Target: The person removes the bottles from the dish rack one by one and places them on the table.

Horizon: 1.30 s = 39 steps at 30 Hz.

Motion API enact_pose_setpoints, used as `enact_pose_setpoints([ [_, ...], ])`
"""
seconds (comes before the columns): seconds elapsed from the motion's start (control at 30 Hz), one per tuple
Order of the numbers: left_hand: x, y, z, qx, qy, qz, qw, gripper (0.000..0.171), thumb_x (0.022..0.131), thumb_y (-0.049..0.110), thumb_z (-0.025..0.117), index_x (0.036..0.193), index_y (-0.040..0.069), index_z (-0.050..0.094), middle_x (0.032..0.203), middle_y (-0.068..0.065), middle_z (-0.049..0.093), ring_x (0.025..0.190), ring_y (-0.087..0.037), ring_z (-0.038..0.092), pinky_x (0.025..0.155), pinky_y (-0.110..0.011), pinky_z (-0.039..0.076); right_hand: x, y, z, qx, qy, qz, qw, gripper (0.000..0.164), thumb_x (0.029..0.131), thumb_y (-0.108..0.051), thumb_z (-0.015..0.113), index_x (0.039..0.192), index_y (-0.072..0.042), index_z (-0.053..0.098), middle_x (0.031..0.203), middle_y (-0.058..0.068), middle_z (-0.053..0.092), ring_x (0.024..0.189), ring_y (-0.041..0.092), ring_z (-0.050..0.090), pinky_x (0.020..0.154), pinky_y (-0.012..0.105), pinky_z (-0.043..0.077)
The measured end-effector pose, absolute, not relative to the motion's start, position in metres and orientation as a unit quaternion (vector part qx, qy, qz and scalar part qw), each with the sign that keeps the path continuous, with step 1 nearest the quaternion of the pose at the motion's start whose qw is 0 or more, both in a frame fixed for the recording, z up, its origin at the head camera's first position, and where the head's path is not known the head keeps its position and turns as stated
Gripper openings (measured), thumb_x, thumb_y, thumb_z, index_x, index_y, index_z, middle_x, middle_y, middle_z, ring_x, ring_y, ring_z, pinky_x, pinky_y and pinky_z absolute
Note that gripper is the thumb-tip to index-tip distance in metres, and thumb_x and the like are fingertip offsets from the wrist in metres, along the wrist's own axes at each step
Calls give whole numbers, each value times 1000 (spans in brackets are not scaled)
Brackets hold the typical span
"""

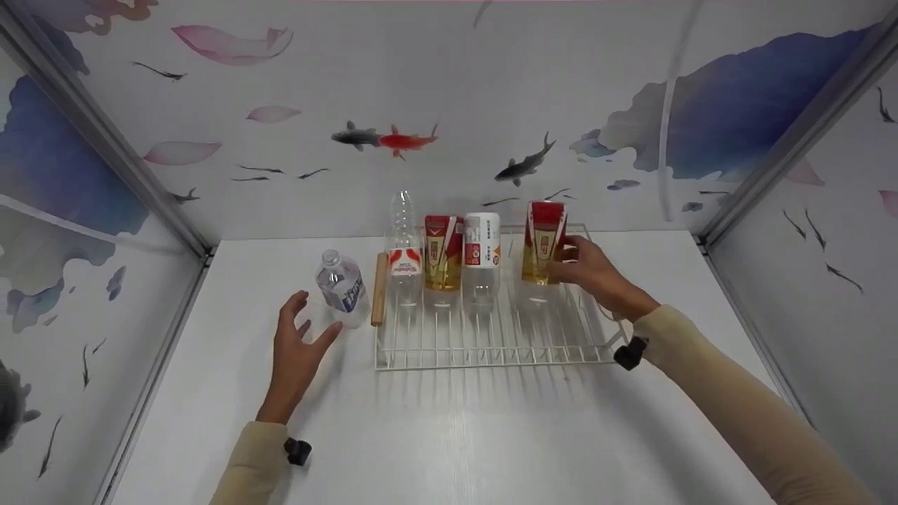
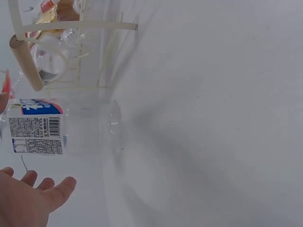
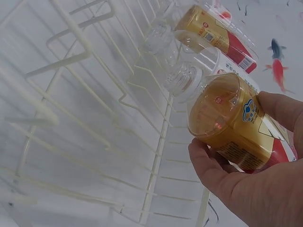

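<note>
My right hand (image 1: 596, 277) grips a plastic bottle (image 1: 544, 242) with a red and gold label over the right part of the white wire rack (image 1: 484, 365). In the right wrist view the bottle's open threaded neck (image 3: 183, 81) points down toward the wires; my thumb and fingers (image 3: 213, 170) hold its label from both sides. My left hand (image 1: 298, 358) is spread, with thumb and fingers apart, beside a clear bottle (image 1: 342, 289) with a blue and white label. This bottle stands upright and uncapped on the table, left of the rack.
Within the rack stand a clear bottle with a red and white label (image 1: 405, 262), another red and gold bottle (image 1: 443, 252) and a white-labelled bottle (image 1: 483, 242). A wooden handle (image 1: 379, 289) runs along the rack's left side. Printed panels (image 1: 449, 84) enclose the white table (image 1: 449, 435).
</note>
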State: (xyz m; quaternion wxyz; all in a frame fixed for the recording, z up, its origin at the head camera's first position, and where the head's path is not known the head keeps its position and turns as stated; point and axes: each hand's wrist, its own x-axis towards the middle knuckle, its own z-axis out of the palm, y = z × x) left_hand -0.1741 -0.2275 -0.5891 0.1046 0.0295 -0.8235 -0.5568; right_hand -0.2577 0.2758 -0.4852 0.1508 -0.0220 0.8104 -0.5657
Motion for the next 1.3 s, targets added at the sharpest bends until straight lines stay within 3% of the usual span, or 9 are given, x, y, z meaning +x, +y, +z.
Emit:
enact_pose_setpoints([
  [0.27,-159,-226,-571,15,-837,-534,119,86,101,21,84,168,5,34,176,-16,34,164,-36,30,131,-55,34,-247,286,-475,-21,810,-568,144,90,103,-31,79,169,1,28,161,24,50,145,40,54,118,51,52],
  [0.67,-147,-217,-541,-26,-844,-521,126,86,99,16,86,168,7,35,174,-14,36,164,-35,30,130,-55,35,-240,289,-474,0,804,-574,154,91,104,-27,77,172,-1,23,164,26,47,149,42,50,121,54,48],
  [0.9,-144,-212,-529,-57,-843,-519,129,84,99,16,86,167,7,37,173,-14,38,164,-35,31,130,-56,36,-234,290,-470,-20,805,-575,143,89,104,-28,79,170,1,27,161,26,50,148,41,51,116,49,54],
  [1.3,-143,-202,-518,-99,-841,-516,130,85,97,12,87,166,5,37,172,-18,38,162,-38,35,128,-59,38,-227,288,-470,-48,817,-558,133,86,103,-28,80,168,1,31,158,26,53,145,43,54,120,60,48],
])
